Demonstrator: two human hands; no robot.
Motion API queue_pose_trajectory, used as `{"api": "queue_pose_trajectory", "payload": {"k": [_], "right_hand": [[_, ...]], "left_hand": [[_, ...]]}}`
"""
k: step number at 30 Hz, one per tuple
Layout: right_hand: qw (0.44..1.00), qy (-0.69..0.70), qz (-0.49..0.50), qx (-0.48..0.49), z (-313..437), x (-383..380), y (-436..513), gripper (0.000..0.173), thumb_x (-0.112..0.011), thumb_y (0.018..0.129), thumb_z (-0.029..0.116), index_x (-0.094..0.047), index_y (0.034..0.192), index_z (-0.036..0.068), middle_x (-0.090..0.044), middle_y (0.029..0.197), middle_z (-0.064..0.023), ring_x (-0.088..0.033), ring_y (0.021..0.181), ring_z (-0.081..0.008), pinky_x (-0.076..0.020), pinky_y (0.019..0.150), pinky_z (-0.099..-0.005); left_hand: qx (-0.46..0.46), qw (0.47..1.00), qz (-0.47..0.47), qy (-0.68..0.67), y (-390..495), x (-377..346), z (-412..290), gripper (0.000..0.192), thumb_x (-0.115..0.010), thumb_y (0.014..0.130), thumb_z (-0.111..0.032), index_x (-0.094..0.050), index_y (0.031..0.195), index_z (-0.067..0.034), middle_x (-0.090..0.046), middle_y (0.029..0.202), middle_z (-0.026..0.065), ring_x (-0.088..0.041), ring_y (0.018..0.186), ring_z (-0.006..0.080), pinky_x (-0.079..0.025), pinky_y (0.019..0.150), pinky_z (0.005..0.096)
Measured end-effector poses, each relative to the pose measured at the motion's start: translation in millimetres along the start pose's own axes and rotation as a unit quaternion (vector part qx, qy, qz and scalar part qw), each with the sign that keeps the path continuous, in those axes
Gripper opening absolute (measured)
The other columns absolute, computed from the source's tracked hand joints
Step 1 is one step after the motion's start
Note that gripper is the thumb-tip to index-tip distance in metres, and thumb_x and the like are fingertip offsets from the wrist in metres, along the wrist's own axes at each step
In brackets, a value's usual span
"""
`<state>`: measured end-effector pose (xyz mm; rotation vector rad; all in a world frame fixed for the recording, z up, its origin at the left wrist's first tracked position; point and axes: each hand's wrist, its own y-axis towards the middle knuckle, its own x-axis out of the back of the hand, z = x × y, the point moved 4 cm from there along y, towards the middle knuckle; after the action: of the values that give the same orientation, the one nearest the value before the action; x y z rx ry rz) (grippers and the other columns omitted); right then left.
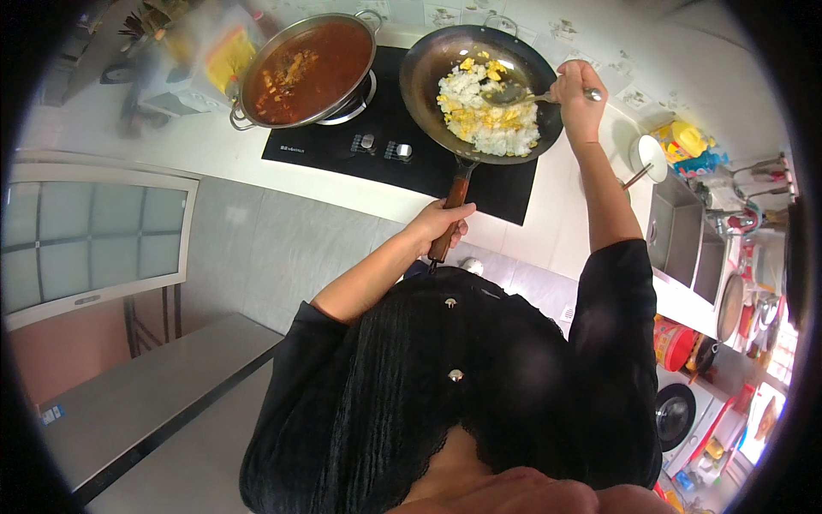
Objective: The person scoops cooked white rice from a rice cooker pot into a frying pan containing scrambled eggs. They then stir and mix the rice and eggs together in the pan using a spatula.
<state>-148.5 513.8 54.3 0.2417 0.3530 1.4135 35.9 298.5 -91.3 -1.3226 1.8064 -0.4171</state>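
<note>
My left hand [442, 226] grips the brown wooden handle [458, 191] of a dark wok [424, 83]. White rice [491, 132] mixed with yellow scrambled egg [494, 69] lies in the wok. My right hand [581, 99] is closed around the handle of a metal spatula [542, 98], above the wok's right rim. The spatula's head rests among the rice and is partly hidden by it. The wok sits on the right side of a black glass gas hob [334, 141]; its burner is covered.
A wide two-handled steel pan [308, 122] of red broth stands on the left burner. Two control knobs [403, 150] are at the hob's front. On the right are a white bowl [647, 157], a steel sink [674, 218] and a washing machine [697, 417]. A steel table [167, 398] stands lower left.
</note>
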Motion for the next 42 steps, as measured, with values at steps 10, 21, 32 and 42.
{"api": "queue_pose_trajectory", "payload": {"k": [10,21,32,42], "right_hand": [[0.994,0.045,-0.042,-0.09,-3.7,0.6,-7.7,0.018,-0.05,0.09,0.012,-0.055,0.08,-0.002,-0.041,0.053,0.0004,-0.038,0.047,-0.0089,-0.035,0.047,-0.0262],[0.998,0.045,-0.043,-0.011,-13.1,-12.8,-9.6,0.021,-0.05,0.095,0.013,-0.053,0.08,-0.001,-0.036,0.054,0.0026,-0.034,0.048,-0.009,-0.0338,0.049,-0.0261],[0.999,-0.027,-0.015,0.027,-1.5,14.2,5.5,0.021,-0.052,0.092,0.016,-0.057,0.079,0.0,-0.049,0.057,-0.0002,-0.047,0.051,-0.0089,-0.0367,0.048,-0.024],[0.999,0.026,-0.015,-0.034,13.1,8.2,9.6,0.019,-0.05,0.09,0.013,-0.055,0.079,-0.002,-0.048,0.057,-0.0013,-0.045,0.05,-0.0101,-0.038,0.049,-0.0252]], "left_hand": [[-0.002,1.0,0.003,0.001,2.7,-0.4,2.2,0.029,-0.069,0.085,-0.031,-0.051,0.088,-0.009,-0.055,0.064,0.0031,-0.048,0.045,0.0119,-0.039,0.04,0.0258],[0.001,1.0,-0.01,0.003,3.0,0.2,1.6,0.03,-0.07,0.084,-0.033,-0.052,0.09,-0.009,-0.054,0.063,0.0024,-0.048,0.045,0.0108,-0.038,0.041,0.0254],[0.002,1.0,-0.005,0.008,0.7,-0.6,-1.8,0.029,-0.069,0.085,-0.031,-0.051,0.089,-0.009,-0.054,0.063,0.0026,-0.048,0.045,0.0114,-0.038,0.04,0.0258],[0.002,1.0,-0.008,0.005,-1.5,0.0,-2.6,0.03,-0.069,0.085,-0.03,-0.048,0.089,-0.009,-0.054,0.063,0.0034,-0.048,0.044,0.0119,-0.039,0.039,0.0259]]}}
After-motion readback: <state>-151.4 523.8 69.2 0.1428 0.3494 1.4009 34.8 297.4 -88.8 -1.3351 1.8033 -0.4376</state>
